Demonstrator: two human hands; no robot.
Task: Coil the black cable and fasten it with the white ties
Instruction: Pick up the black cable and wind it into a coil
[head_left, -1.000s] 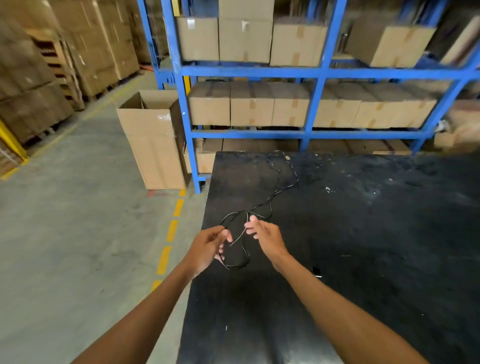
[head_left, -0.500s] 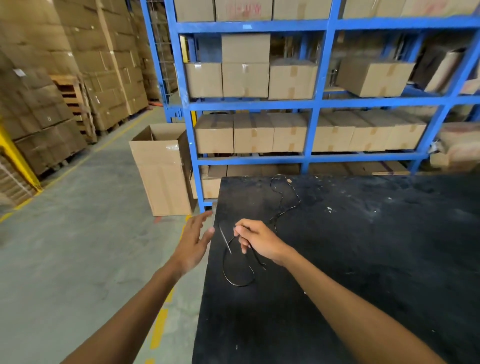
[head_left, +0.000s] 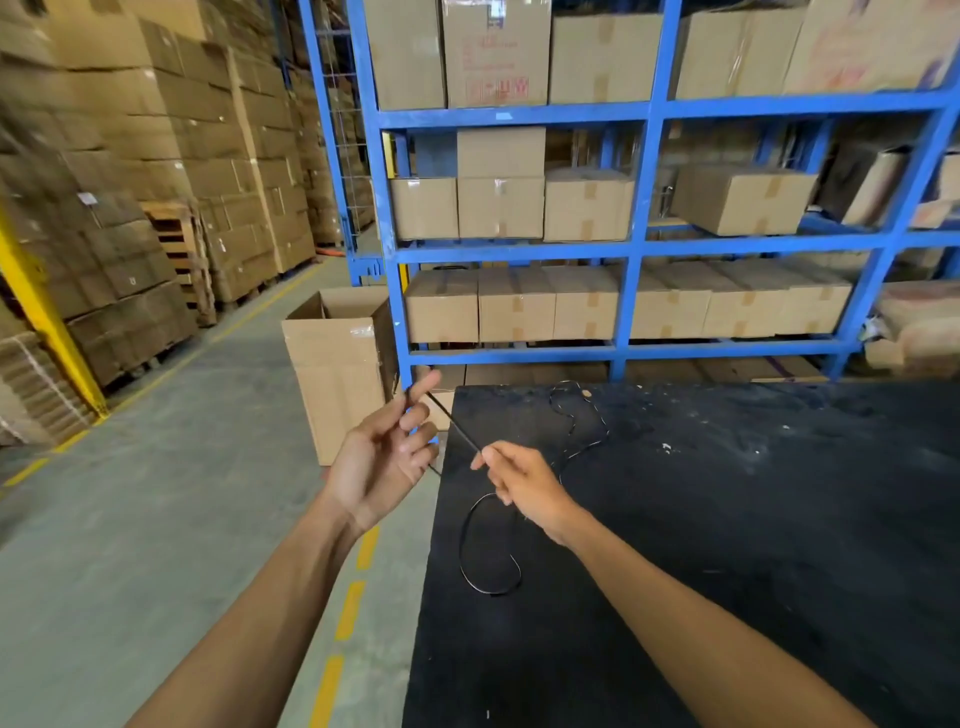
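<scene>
Both hands pinch the black cable (head_left: 491, 561): left hand (head_left: 382, 457) at nine o'clock of right hand (head_left: 524, 486); cable's far end fades into the counter (head_left: 727, 519)

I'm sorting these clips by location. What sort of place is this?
Most likely a warehouse or stockroom: blue steel racking loaded with sealed cardboard boxes, more cartons stacked on pallets, and a concrete floor with yellow lane markings.

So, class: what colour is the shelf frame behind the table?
Blue shelf frame, clearest in the head view.

Black cable (head_left: 582, 447) against black table (head_left: 727, 519) — far end indistinct
</scene>
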